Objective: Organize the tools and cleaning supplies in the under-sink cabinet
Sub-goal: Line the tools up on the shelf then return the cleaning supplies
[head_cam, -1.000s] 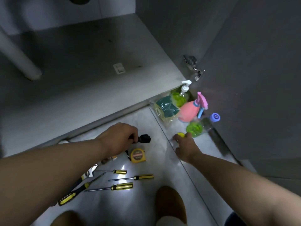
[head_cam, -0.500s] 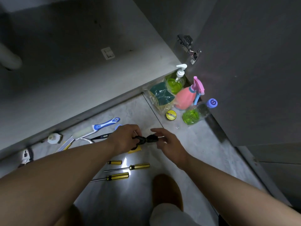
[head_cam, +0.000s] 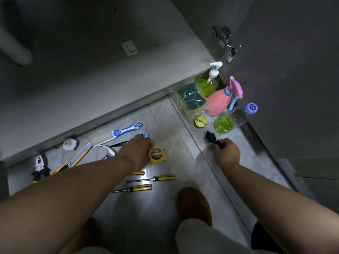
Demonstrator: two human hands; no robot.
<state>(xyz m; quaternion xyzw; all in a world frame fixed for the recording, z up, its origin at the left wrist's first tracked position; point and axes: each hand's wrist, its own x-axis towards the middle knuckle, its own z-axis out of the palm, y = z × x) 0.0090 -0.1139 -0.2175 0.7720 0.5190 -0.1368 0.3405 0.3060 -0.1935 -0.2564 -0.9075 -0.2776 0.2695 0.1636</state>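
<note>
The right hand [head_cam: 226,152] is closed tight around a small black thing [head_cam: 211,139]. Its dark end pokes out toward the little yellow roll [head_cam: 200,121], so maybe it is meant to go down there. The left hand [head_cam: 136,151] reaches over to a small blue thing [head_cam: 142,133] just beside the yellow tape measure [head_cam: 157,155]. Its fingertips are at it, but it is dim there and I cannot tell if they grip it. Everything sits on the floor in front of the open cabinet [head_cam: 91,70], not inside it yet. The screwdrivers [head_cam: 161,178], brush [head_cam: 119,133] and pliers [head_cam: 39,165] lie together on the left. The pump bottle [head_cam: 211,81], pink spray bottle [head_cam: 220,101] and bagged sponges [head_cam: 189,98] huddle on the right by the door [head_cam: 293,70]. I think they are sorted this way so like goes in with like.
</note>
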